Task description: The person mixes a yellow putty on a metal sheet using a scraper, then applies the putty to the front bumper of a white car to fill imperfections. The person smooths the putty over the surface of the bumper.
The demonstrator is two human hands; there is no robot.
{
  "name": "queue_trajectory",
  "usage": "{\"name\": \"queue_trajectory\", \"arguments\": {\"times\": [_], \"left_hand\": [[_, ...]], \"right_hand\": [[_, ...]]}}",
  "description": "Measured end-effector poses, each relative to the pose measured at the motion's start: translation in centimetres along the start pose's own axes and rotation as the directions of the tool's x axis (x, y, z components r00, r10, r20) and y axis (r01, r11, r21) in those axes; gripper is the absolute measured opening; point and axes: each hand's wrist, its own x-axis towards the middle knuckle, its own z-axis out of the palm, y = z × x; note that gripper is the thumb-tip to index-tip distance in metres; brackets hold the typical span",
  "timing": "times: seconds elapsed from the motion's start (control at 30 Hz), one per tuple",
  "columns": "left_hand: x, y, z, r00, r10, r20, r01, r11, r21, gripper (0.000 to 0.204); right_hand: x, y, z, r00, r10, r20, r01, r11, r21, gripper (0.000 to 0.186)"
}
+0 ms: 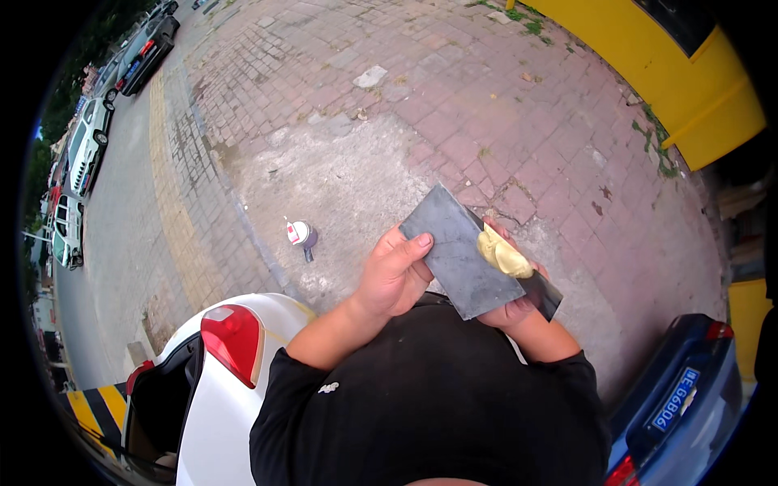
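Note:
My left hand (397,271) grips a dark grey flat square plate (462,259) by its left side, thumb on its face. My right hand (515,312) holds a second dark plate (545,293), partly hidden behind the first, with a thick lump of pale yellow paste (504,253) on it at the first plate's right edge. Both plates are held close together over my front, the first one tilted. A can with a white lid (301,233) stands on the rough concrete patch to the left of my hands.
A white car's rear (213,405) with a red tail light is at lower left. A blue car (648,429) is at lower right. A yellow structure (648,65) borders the brick pavement (502,105) at upper right. Parked cars (89,138) line the road at left.

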Motion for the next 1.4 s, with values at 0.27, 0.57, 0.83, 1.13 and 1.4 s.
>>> {"name": "queue_trajectory", "arguments": {"times": [0.27, 0.57, 0.83, 1.13, 1.4], "left_hand": [[-1.0, 0.4, -0.1, 0.988, 0.018, 0.155, -0.030, 0.997, 0.073, 0.033], [-0.8, 0.2, -0.8, 0.972, 0.111, 0.208, -0.121, 0.992, 0.035, 0.031], [-0.4, 1.0, -1.7, 0.988, 0.144, -0.058, -0.144, 0.990, 0.014, 0.035], [-1.2, -0.7, -4.2, 0.877, 0.467, -0.116, -0.369, 0.808, 0.459, 0.025], [-2.0, -1.1, -3.0, 0.792, 0.604, -0.092, -0.395, 0.622, 0.676, 0.024]], "right_hand": [[-2.1, 1.7, 0.0, 0.974, 0.095, 0.204, -0.088, 0.995, -0.042, 0.056], [-0.9, 1.8, 0.5, 0.882, 0.466, 0.070, -0.451, 0.878, -0.162, 0.054], [2.9, -0.6, -2.2, 0.887, 0.091, -0.453, -0.212, 0.951, -0.224, 0.020], [5.4, -7.2, 1.5, 0.848, -0.337, 0.409, 0.519, 0.375, -0.768, 0.041], [4.9, -5.2, 3.4, 0.834, -0.232, 0.501, 0.552, 0.380, -0.742, 0.042]]}}
